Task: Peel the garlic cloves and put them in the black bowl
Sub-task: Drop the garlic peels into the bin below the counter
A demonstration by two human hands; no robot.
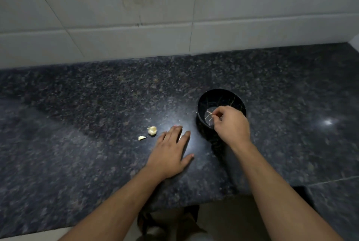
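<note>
1. The right hand [231, 124] hangs over the near rim of the black bowl [221, 103], its fingers curled in toward the thumb in a pinch; whether anything is held between the fingertips cannot be told, since they hide it.
2. The left hand [172, 149] lies palm down on the counter [77, 116], fingers spread and holding nothing, just left of the bowl.
3. The black bowl stands upright on the counter, right of centre, with thin pale veins across its dark wall; a light patch shows on its floor, partly covered by the right hand, and its contents cannot be made out.
4. A garlic piece [152, 130], pale and rounded, rests on the counter just beyond the left hand's fingertips, close to them but apart.
5. A smaller pale sliver [142, 138], either a clove or a scrap of skin, lies just to the left of the garlic piece.
6. The counter is dark speckled stone with a bright glare between the hands.
7. A tiled wall [174, 17] of pale tiles rises behind the counter.
</note>
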